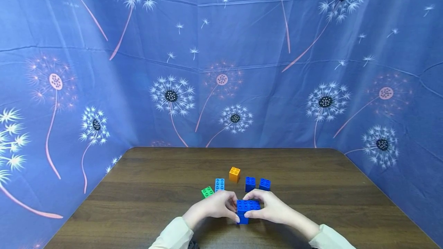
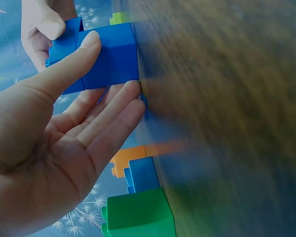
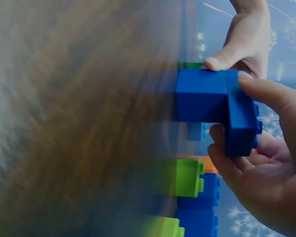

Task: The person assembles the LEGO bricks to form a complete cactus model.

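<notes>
Between the hands is a stack of two blue toy bricks. The upper, longer blue brick (image 1: 248,205) lies across the taller lower blue brick (image 2: 113,57) and overhangs it on the right. My left hand (image 1: 219,205) holds the lower brick between thumb and fingers, its thumb near the seam. My right hand (image 1: 271,207) grips the overhanging end of the upper brick (image 3: 241,118), thumb on the near side and fingers behind. The lower brick's base is at the tabletop; whether it touches cannot be told.
Beyond the hands on the wooden table (image 1: 166,172) stand a green brick (image 1: 207,191), a light blue brick (image 1: 219,184), an orange brick (image 1: 234,174) and two dark blue bricks (image 1: 250,184). Lime bricks (image 3: 188,177) appear in the right wrist view. A patterned blue cloth (image 1: 270,87) hangs behind.
</notes>
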Demonstrator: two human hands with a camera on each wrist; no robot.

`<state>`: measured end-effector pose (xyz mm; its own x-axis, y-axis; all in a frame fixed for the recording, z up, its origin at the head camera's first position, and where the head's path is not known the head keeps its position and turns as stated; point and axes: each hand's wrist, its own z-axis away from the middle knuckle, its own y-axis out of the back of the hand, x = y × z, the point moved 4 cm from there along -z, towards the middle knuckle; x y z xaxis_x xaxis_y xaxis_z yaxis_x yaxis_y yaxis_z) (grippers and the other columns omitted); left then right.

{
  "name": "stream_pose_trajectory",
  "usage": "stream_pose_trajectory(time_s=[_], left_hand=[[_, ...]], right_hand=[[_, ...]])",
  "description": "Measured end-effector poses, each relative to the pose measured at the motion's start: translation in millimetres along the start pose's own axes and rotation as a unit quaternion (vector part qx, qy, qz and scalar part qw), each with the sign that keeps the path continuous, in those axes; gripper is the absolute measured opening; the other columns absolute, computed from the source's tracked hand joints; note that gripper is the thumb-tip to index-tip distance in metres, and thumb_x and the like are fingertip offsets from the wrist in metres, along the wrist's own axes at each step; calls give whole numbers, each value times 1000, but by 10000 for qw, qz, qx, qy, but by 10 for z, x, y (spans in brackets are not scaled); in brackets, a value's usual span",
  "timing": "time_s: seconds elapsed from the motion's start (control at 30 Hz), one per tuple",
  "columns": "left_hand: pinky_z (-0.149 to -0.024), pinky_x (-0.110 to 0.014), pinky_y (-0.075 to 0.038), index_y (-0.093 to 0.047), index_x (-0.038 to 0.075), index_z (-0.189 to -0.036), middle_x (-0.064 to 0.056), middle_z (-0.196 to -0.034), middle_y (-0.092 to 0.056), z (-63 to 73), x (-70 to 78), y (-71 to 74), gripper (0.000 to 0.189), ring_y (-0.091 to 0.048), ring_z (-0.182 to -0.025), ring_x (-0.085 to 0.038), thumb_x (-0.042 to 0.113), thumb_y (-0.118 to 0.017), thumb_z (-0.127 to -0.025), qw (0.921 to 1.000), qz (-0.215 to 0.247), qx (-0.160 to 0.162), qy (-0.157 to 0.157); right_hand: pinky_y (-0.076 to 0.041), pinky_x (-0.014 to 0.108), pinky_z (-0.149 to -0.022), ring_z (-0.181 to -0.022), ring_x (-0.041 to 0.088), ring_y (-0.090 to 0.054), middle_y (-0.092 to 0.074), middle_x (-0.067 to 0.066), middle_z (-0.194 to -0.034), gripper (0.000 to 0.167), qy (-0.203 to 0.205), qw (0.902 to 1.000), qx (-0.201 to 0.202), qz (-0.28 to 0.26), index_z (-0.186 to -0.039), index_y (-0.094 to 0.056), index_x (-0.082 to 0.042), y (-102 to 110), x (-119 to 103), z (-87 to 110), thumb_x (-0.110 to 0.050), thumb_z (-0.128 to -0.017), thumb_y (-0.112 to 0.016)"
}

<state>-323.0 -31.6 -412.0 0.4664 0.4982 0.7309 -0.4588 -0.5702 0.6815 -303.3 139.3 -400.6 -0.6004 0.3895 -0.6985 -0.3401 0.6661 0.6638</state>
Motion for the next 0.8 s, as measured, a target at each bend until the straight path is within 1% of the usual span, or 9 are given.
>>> stream_pose_trajectory(time_s=[0.13, 0.27, 0.37, 0.5, 0.7, 0.8], left_hand=[[-66, -13, -49, -59, 7, -87, -1, -80, -69, -1, 2, -8, 27, -64, -71, -1, 13, -81, -72, 10000, 20, -9, -6], [-66, -13, -49, -59, 7, -87, -1, -80, -69, -9, 7, -9, 26, -64, -71, -1, 13, -80, -73, 10000, 6, -6, -25], [-66, -13, -49, -59, 8, -88, 0, -80, -69, -13, 13, -6, 26, -64, -71, 0, 14, -80, -73, 10000, -14, -26, 46], [-68, -14, -49, -59, 9, -89, 1, -81, -68, -19, 13, -5, 26, -63, -71, -1, 16, -80, -74, 9999, -15, -89, 139], [-69, -15, -49, -59, 8, -91, 0, -84, -69, -21, -18, 2, 27, -65, -76, -3, 12, -79, -74, 9995, 93, -210, 210], [-70, -15, -49, -59, 8, -92, -1, -86, -69, -23, -24, 9, 27, -66, -77, -5, 10, -79, -74, 9993, 60, -277, 223]], right_hand=[[-48, 23, -80, -92, 5, -59, -67, 2, -101, 30, -140, 9997, 108, -147, -107, -63, -11, -21, 18, 14, -29, -84, -70], [-48, 22, -77, -89, 4, -58, -66, 2, -101, 29, -292, 9992, 117, -228, -107, -62, -11, -35, 42, 21, -28, -85, -69], [-48, 22, -74, -87, 4, -58, -66, 5, -102, 29, -405, 9983, 77, -403, -108, -61, -11, -55, 70, 29, -26, -85, -68], [-48, 22, -72, -86, 3, -58, -65, 7, -101, 29, -424, 9974, 82, -573, -110, -60, -9, -77, 92, 44, -24, -86, -68], [-49, 22, -72, -84, 3, -58, -66, 6, -98, 31, -408, 9976, 216, -525, -108, -61, -8, -80, 86, 46, -25, -84, -70], [-49, 22, -71, -84, 3, -57, -66, 7, -99, 32, -424, 9977, 253, -464, -108, -61, -7, -76, 81, 46, -25, -84, -70]])
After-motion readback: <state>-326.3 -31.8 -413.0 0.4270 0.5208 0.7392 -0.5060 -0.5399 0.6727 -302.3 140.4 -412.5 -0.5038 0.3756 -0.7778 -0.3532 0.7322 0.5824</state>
